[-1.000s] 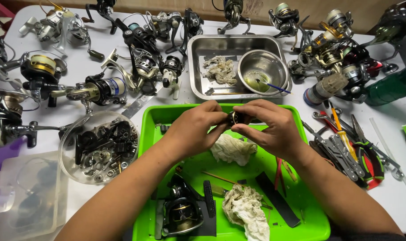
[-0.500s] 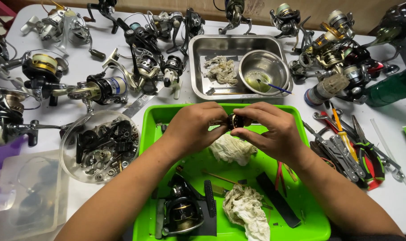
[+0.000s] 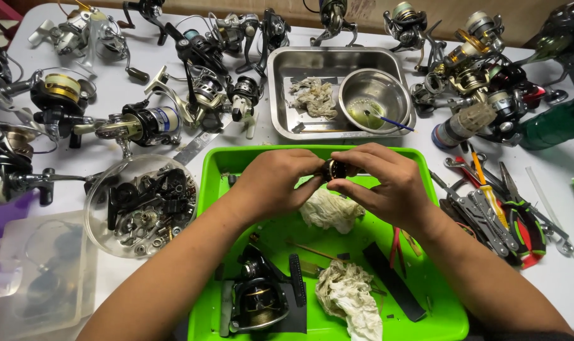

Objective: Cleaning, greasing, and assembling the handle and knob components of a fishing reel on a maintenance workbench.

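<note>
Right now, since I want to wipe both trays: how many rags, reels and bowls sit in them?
Rags: 3
Reels: 1
Bowls: 1
Total: 5

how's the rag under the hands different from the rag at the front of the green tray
The rag under the hands is a compact, rounded wad; the front rag is stretched long toward the tray's near edge. The first lies mid-tray, the second beside a dark fishing reel. Both are crumpled, off-white and stained.
</note>
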